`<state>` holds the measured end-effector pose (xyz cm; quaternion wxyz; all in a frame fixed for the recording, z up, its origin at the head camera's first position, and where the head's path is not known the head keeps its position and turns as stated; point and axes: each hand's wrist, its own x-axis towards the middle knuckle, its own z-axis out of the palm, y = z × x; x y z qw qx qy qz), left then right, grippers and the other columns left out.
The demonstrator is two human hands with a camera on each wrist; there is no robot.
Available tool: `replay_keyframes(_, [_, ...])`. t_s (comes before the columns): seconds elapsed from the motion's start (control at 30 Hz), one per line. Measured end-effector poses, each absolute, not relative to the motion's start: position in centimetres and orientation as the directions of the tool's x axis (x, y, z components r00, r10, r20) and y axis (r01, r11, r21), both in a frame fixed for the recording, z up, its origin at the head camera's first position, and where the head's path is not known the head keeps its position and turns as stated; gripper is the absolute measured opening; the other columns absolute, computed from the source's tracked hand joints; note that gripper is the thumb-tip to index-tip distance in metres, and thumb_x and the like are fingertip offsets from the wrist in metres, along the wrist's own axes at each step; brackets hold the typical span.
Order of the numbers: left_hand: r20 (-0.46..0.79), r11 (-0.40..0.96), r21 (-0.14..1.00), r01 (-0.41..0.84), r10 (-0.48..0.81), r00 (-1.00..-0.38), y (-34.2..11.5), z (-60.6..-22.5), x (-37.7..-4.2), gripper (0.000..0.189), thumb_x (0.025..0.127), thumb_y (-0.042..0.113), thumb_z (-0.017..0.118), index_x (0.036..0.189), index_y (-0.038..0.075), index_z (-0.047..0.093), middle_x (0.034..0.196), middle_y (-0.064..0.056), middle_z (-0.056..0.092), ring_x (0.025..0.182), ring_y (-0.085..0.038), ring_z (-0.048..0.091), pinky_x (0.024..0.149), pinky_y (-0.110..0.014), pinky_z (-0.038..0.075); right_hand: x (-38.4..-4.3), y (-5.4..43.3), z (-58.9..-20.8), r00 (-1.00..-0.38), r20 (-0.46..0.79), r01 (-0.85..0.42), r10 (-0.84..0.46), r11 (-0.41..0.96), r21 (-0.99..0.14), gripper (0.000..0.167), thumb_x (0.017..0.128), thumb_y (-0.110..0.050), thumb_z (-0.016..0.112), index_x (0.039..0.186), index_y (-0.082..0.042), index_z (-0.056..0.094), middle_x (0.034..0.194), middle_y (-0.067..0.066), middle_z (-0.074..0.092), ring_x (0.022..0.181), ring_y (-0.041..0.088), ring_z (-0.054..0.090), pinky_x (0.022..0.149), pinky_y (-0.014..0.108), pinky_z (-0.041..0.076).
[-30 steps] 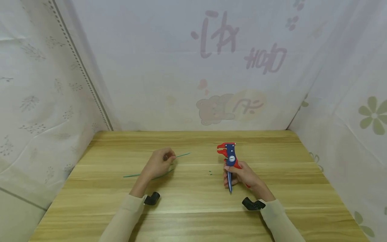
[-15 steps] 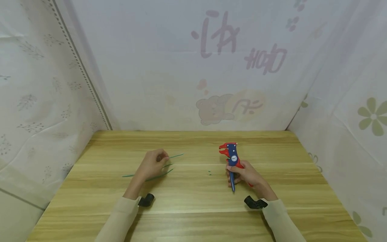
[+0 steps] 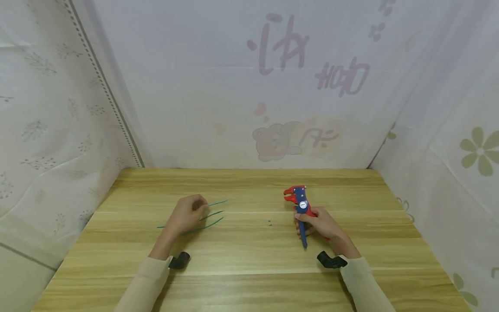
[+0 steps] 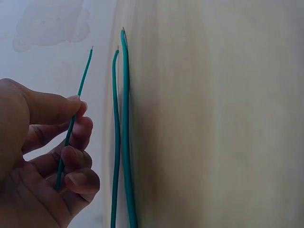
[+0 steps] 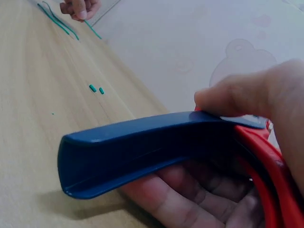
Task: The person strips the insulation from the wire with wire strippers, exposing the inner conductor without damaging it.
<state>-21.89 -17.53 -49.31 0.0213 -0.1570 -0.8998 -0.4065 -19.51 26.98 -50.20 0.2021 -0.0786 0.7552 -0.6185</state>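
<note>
My left hand pinches a short green wire between thumb and index finger, its far end pointing up and showing a tiny bare tip. The other fingers curl loosely around its lower part. Under and beside that hand, two more green wires lie on the table, with bare ends visible in the left wrist view. My right hand grips a red and blue wire stripper, thumb on the blue handle. The stripper's red jaws face left and stand apart, with no wire between them.
Two small green insulation bits lie on the wooden table between the hands. Patterned cloth hangs behind the table and along both sides. Black wrist cameras sit at the sleeve cuffs.
My left hand has drifted left and slightly down with the pinched wire, uncovering more of the wires on the table. The right hand and stripper have shifted slightly right.
</note>
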Motion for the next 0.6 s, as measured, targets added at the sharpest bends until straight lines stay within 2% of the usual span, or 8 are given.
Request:
replay_keyframes(0.2, [0.139,0.644,0.721,0.257,0.228,-0.964,-18.1,-49.3,-21.6,0.006,0.101,0.007,0.066,0.098,0.005,0.071,0.093,-0.005,0.071,0.09,-0.024,0.065,0.083,-0.045,0.055,-19.6,27.2,-50.0,-0.935,-0.229,0.156,-0.27,0.268,-0.951,0.045,0.106,-0.033,0.063,0.108,0.012,0.066,0.089,0.015,0.072,0.077,0.029,0.075,0.067,0.041,0.063])
replay_keyframes(0.37, [0.121,0.667,0.707,0.238,0.217,-0.969,-18.5,-49.2,-21.4,0.006,0.1,0.006,0.066,0.098,0.004,0.071,0.094,-0.006,0.071,0.086,-0.021,0.062,0.078,-0.039,0.053,-19.6,27.7,-49.8,-0.945,-0.249,0.174,-0.212,0.318,-0.932,0.043,0.106,-0.033,0.062,0.106,0.01,0.067,0.085,0.014,0.073,0.074,0.028,0.074,0.064,0.04,0.062])
replay_keyframes(0.6, [0.08,0.704,0.686,0.187,0.183,-0.98,-18.6,-49.0,-21.2,0.007,0.097,0.003,0.065,0.096,0.003,0.072,0.094,-0.009,0.072,0.089,-0.026,0.065,0.079,-0.046,0.055,-19.5,28.2,-49.5,-0.953,-0.268,0.201,-0.139,0.373,-0.906,0.04,0.104,-0.032,0.066,0.102,0.007,0.071,0.072,0.011,0.068,0.062,0.023,0.069,0.06,0.04,0.062])
